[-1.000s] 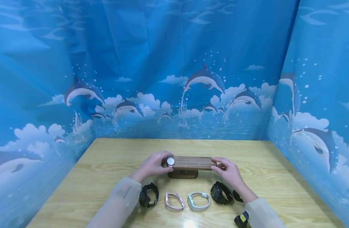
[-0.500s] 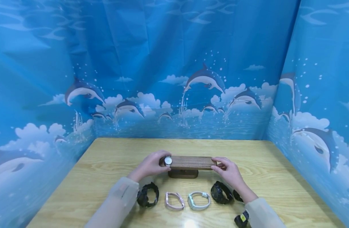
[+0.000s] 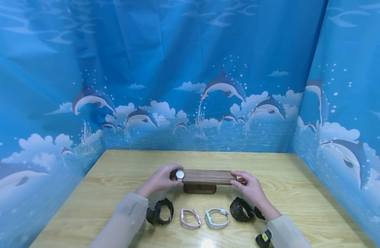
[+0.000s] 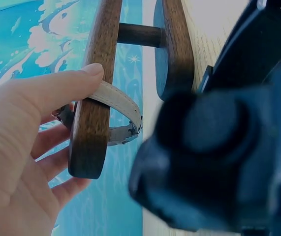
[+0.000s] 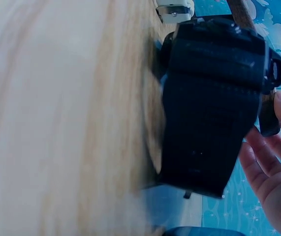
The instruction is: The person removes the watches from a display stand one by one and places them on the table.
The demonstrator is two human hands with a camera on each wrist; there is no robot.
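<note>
A wooden watch stand (image 3: 208,176) has a flat top bar on a short post above a dark base (image 3: 200,189). Near the bar's left end sits a wristwatch (image 3: 179,175) with a round white dial. In the left wrist view its pale leather strap (image 4: 118,102) loops around the bar and hangs beneath it. My left hand (image 3: 160,179) pinches the watch, the thumb on the strap and the fingers on the bar's other side. At the right end, my right hand (image 3: 249,185) grips the bar between thumb and fingers.
In front of the stand lie a black watch (image 3: 160,212), a pink watch (image 3: 190,219), a mint-green watch (image 3: 217,218) and another black watch (image 3: 240,210). A smaller black watch (image 3: 263,238) lies by the right sleeve. A dolphin-print curtain (image 3: 190,86) surrounds the wooden table (image 3: 128,162).
My left hand and the wristwatch have slid left along the bar, toward its left end. The right hand keeps its grip and the stand stays in place.
</note>
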